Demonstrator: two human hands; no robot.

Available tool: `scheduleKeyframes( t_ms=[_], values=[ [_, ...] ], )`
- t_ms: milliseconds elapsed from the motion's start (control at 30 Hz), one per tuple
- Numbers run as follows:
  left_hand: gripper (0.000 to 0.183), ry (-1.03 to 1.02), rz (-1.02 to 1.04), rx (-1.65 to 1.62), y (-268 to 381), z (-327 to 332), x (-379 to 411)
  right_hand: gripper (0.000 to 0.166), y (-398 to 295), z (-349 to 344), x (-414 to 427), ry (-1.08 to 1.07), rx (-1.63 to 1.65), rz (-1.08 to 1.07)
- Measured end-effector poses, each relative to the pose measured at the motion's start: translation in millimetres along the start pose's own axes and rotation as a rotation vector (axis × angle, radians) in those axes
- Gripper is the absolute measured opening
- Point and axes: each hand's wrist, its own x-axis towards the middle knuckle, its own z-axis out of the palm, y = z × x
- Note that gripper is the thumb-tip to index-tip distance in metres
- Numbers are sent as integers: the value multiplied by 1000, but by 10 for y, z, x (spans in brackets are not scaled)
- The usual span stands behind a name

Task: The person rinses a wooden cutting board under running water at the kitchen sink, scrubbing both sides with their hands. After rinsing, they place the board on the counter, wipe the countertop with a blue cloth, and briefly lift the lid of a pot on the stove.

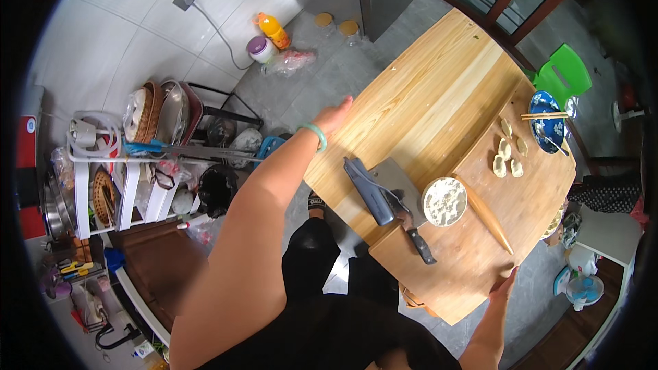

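My left hand [334, 115], a green bangle at its wrist, rests at the left edge of the wooden table [411, 82]. My right hand [505, 285] grips the near right edge of a wooden board [452, 293]. On the board lie a tapered rolling pin [486, 216], several dumplings [505, 149] and a bowl of flour [444, 202]. A cleaver [398, 180] with a black handle lies partly on the board, beside a dark blue case [369, 190] on the table. Chopsticks [544, 116] and a spoon rest on a blue patterned bowl [547, 133] at the board's far right.
A green plastic chair [565, 74] stands beyond the table. At left are a white shelf rack [133, 198] with baskets and pans, and a black bin [217, 190]. An orange bottle [274, 31] and jars stand on the floor by the wall.
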Motion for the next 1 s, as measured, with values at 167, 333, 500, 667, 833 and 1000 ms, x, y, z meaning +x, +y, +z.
scheduleKeyframes(
  t_ms=[167, 333, 500, 667, 833, 1000],
  values=[
    [87, 111, -1, 172, 76, -17, -27, 68, 124, -188, 217, 7, -1, -37],
    [87, 29, 64, 218, 309, 43, -87, 66, 464, -920, 736, -861, 430, 264],
    [83, 161, 27, 346, 186, -35, 136, 67, 271, -140, 105, -35, 87, -20],
    [81, 148, 11, 304, 272, 6, -135, 60, 186, 112, -68, -44, 152, -48],
    [81, 220, 0, 299, 272, 15, -197, 58, 190, 17, 107, 90, 78, -38],
    [77, 278, 68, 223, 230, 68, -328, 53, 115, 180, 94, 85, 125, -42]
  ],
)
